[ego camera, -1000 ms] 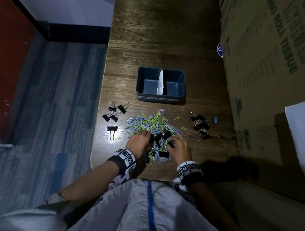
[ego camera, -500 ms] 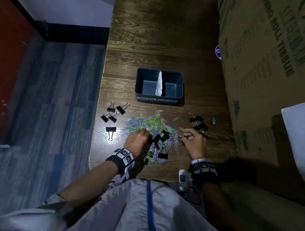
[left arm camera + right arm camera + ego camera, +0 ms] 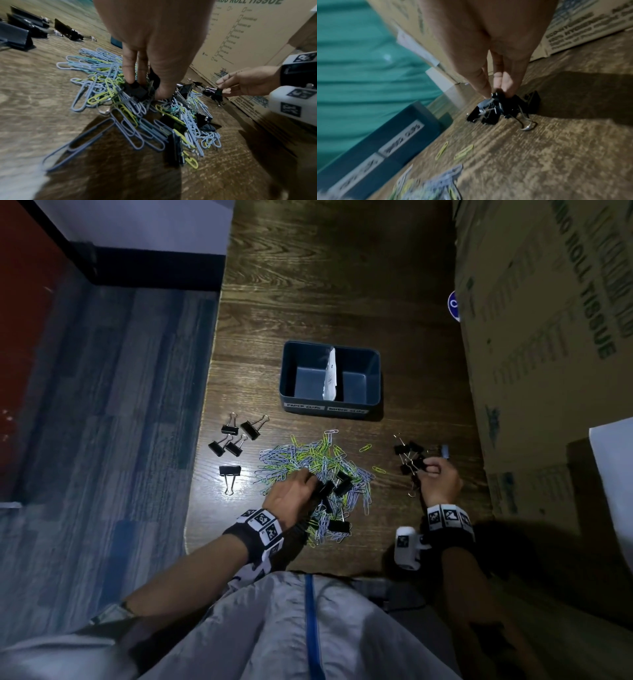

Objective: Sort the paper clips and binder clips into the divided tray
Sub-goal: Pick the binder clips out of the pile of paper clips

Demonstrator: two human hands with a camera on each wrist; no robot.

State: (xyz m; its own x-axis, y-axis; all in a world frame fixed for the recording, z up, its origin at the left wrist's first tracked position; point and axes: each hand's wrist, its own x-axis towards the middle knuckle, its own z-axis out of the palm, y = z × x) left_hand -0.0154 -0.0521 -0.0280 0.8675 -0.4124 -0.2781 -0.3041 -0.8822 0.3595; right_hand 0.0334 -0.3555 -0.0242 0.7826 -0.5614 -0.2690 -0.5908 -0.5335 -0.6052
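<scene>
A dark blue divided tray (image 3: 374,402) stands mid-table with a white paper divider (image 3: 331,374); nothing shows in either half. In front of it lies a heap of blue and green paper clips (image 3: 301,460) with black binder clips mixed in. My left hand (image 3: 310,484) reaches into the heap and pinches a black binder clip (image 3: 137,90) between thumb and fingers. My right hand (image 3: 426,467) is at the right, pinching another black binder clip (image 3: 498,95) just above a small group of binder clips (image 3: 494,112).
Several binder clips (image 3: 233,440) lie left of the heap near the table's left edge. A large cardboard box (image 3: 548,337) walls off the right side, close to my right hand. Two stray green paper clips (image 3: 453,151) lie between the heap and the right-hand group.
My right hand has left the heap and moved right to the right-hand binder clip group, holding a binder clip. My left hand has stayed in the heap.
</scene>
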